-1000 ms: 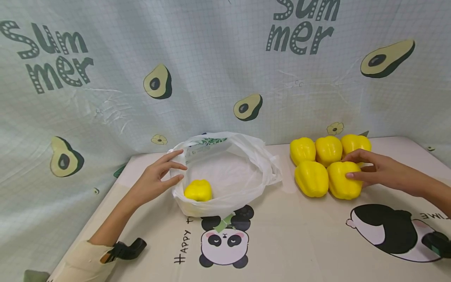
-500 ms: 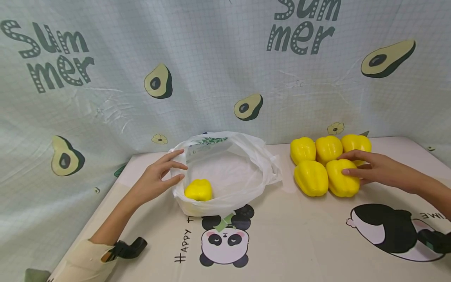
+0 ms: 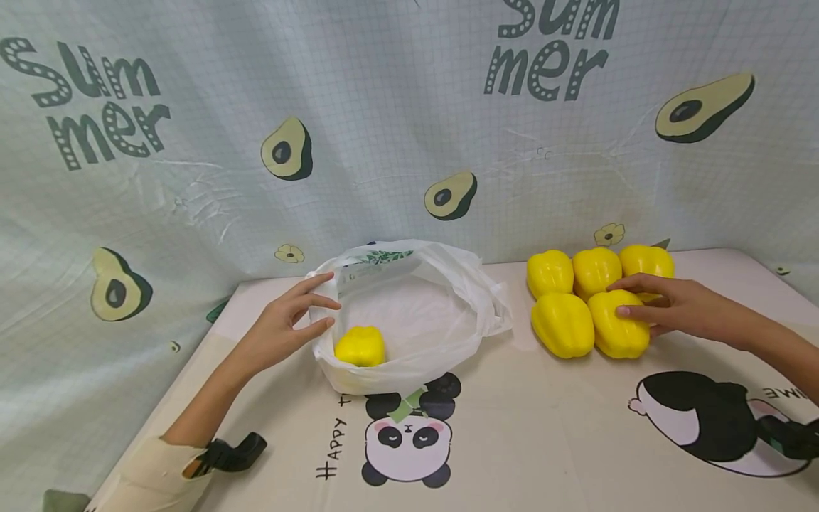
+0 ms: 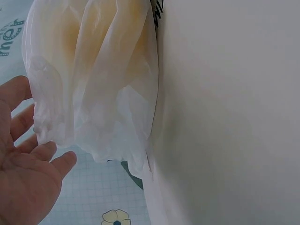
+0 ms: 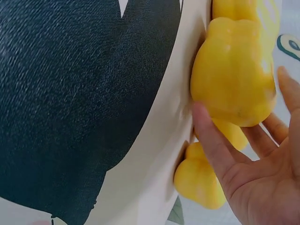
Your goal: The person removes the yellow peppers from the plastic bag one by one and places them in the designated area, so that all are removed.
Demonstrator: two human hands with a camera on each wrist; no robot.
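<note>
In the head view my left hand is at the left side of a white plastic bag, fingers spread, fingertips at its rim. The bag's mouth faces up, with one yellow bell pepper inside. In the left wrist view some fingertips of this hand are partly hidden by the bag's side. My right hand touches the front-right yellow bell pepper, thumb on its near face and fingers on its far side. In the right wrist view the fingers lie loosely spread beside that pepper.
Right of the bag, a second front pepper sits against the touched one. Three more peppers form a row behind, among them a left one. A printed cloth covers the table; a patterned curtain hangs at the back.
My right hand has slid a little left, and the front-right pepper has moved left with it. The front-left pepper has shifted slightly left too. My left hand and the bag stay put.
</note>
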